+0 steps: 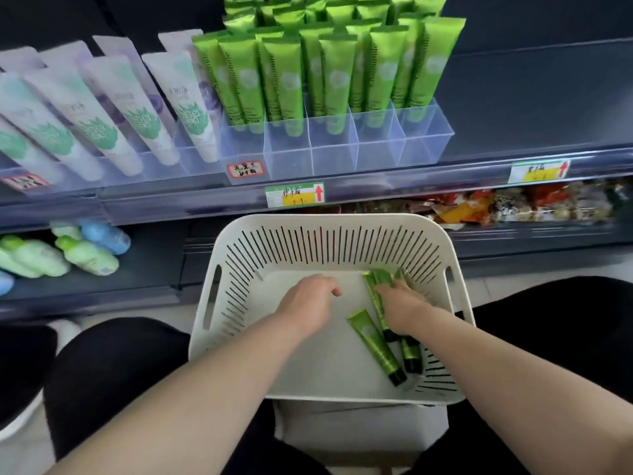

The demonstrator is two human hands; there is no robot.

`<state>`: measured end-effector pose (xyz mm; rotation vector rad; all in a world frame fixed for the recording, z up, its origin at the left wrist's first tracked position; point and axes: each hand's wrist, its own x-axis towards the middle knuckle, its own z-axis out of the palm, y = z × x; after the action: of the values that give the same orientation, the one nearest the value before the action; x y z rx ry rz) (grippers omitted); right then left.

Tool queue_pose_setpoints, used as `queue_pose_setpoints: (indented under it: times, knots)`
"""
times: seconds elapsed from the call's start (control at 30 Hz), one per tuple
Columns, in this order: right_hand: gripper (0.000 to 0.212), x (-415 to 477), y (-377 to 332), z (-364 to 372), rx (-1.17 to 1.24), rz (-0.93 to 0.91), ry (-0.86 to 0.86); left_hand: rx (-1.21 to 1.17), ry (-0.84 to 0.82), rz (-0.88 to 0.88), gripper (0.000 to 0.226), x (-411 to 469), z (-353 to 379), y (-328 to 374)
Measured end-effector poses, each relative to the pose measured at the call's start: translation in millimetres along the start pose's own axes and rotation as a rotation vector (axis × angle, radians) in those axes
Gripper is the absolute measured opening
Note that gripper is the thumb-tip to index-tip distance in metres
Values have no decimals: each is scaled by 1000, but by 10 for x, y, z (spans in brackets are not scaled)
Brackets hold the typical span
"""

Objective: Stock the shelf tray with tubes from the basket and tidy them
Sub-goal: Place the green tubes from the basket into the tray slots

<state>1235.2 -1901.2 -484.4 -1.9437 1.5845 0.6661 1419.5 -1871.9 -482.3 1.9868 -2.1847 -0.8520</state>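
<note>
At the shelf's left end stand pale tubes [102, 121] that are not part of this job, with small bottles [85, 255] lying on the lower shelf beneath them. Mid-shelf, the clear shelf tray [335, 149] holds upright green tubes [335, 73] in its back rows, while the compartments along its front edge look empty. Below it, between the person's knees, sits the white basket [329, 221]. The left hand [308, 299] hovers over the bare middle of the basket floor, fingers loosely curled and holding nothing. Just to its right one loose tube [375, 344] lies aslant, cap toward the near right corner. The right hand [400, 303] lies on the last few tubes [371, 286] near the far right corner, fingers curled down over them; how many it holds is hidden. Snack packets [513, 204] fill the lower shelf at the right. Stocking seems mostly done: the basket's few tubes must still go into the front compartments, and the rows, some leaning, want straightening.
</note>
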Motion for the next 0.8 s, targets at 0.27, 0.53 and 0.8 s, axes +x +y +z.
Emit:
queue_pose_setpoints:
  times: [0.27,0.53,0.8]
  knots:
    - [62,72,-10,180,-75,-3,-94,-31,-46,-37,35,97,206,-124]
    - [66,90,-210,225,140,-173,-167,-67,-75,-126,39,33,381,-332]
    - [63,281,-122,178,275,89,122,-95,-69,-265,35,-20,403,-560]
